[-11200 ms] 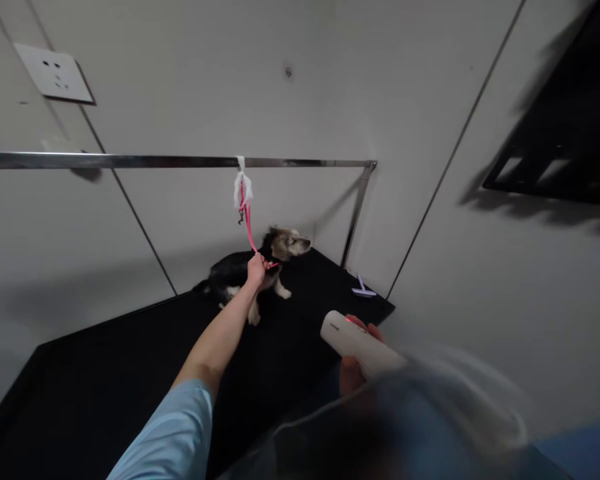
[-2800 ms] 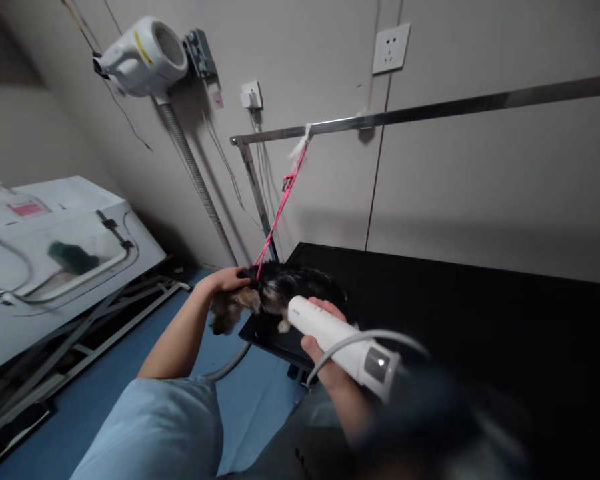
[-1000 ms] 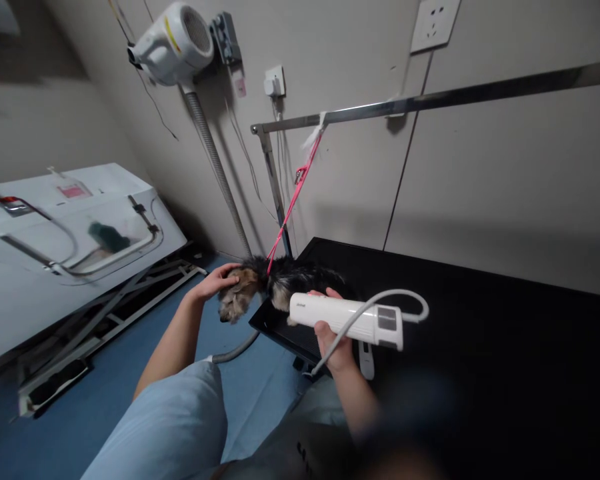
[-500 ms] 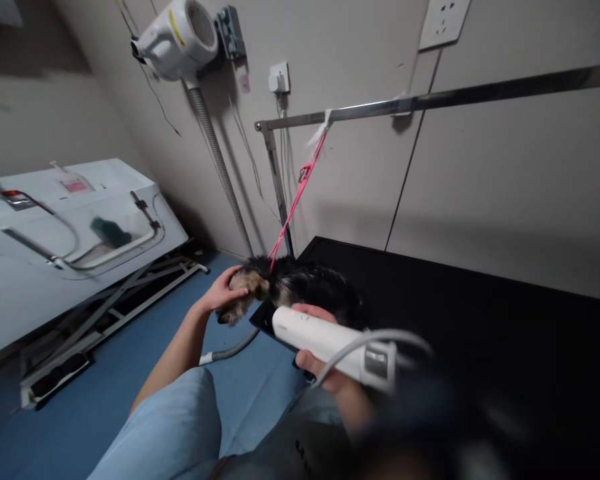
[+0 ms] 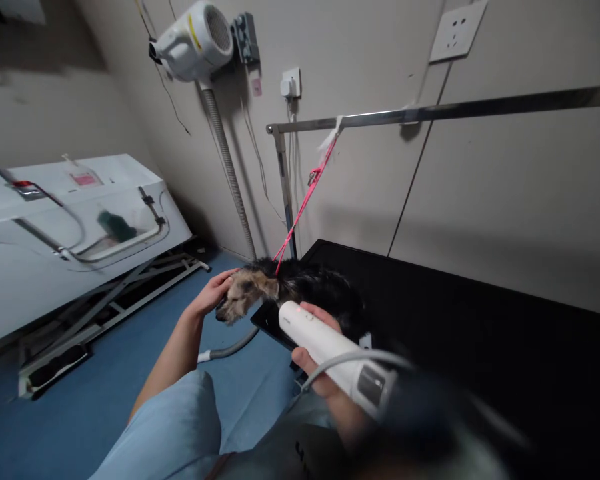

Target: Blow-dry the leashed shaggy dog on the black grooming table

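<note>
A small black and tan dog is on the black table near its left corner, its head out past the edge. A pink leash runs from its neck up to a metal bar. My left hand rests against the top of the dog's head, fingers stretched out. In my right hand is a white handheld device with a grey hose or cable, held beside the dog's neck and shoulder. The device's far end points toward the dog.
The metal bar crosses above the table on an upright post. A white dryer with a ribbed hose is by the wall. At the left stands a white tub on a scissor frame. A grey hose lies on the blue floor.
My left hand has slid back off the side of the dog's face, showing more of the head. The white device has tilted more steeply. The whole view has shifted slightly.
</note>
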Demonstrator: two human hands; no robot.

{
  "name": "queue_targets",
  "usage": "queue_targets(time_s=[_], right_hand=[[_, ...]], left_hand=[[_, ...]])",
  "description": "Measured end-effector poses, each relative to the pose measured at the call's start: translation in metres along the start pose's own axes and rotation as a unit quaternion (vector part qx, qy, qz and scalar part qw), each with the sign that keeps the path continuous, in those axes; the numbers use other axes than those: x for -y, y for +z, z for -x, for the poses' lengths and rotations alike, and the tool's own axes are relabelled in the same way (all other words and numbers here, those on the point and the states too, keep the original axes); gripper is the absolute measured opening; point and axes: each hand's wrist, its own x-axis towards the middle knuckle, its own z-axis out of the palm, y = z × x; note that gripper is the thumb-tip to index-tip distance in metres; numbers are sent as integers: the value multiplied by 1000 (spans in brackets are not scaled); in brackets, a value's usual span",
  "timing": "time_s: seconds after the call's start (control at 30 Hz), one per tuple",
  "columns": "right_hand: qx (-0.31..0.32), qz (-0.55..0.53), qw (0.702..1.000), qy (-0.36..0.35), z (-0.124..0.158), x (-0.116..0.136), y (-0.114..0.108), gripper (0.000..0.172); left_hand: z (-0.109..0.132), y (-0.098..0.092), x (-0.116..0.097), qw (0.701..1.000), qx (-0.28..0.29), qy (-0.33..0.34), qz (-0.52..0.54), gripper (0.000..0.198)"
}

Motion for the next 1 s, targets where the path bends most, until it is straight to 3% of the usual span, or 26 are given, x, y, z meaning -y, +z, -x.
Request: queue_targets(time_s=[0.07, 0.23, 0.33, 0.4, 0.47, 0.6, 0.7, 0.77, 0.9, 1.0], right_hand=[[5, -32, 999, -10, 0, -1, 1, 66], [-33, -41, 997, -52, 0, -10, 4, 68], [-28, -38, 997, -65, 1, -11, 5, 69], [-75, -2, 994, -77, 1, -9, 3, 69], [-122, 42, 989, -75, -1, -8, -5, 67], [-216, 52, 968, -114, -7, -12, -29, 65], [-264, 28, 958, -109, -10, -19, -50, 65], [-283, 31, 953, -100, -10, -22, -62, 68], [-292, 55, 951, -82, -6, -26, -80, 65], [-290, 55, 952, -85, -2, -28, -90, 66]], left_hand=[[-2, -3, 0, 1000, -3, -6, 10, 92], [2, -2, -4, 996, 79, 30, 15, 96], [-3, 9, -9, 993, 108, 39, -3, 75], [-15, 20, -13, 993, 95, 53, -35, 66], [-31, 35, -18, 994, 31, 87, -64, 71], [-60, 81, -13, 983, -121, 130, -38, 75], [-64, 133, 11, 974, -179, 127, -54, 64], [-58, 172, 31, 961, -173, 163, -140, 59], [-36, 239, 56, 901, -131, 252, -328, 63], [-29, 266, 52, 856, 4, 314, -411, 62]])
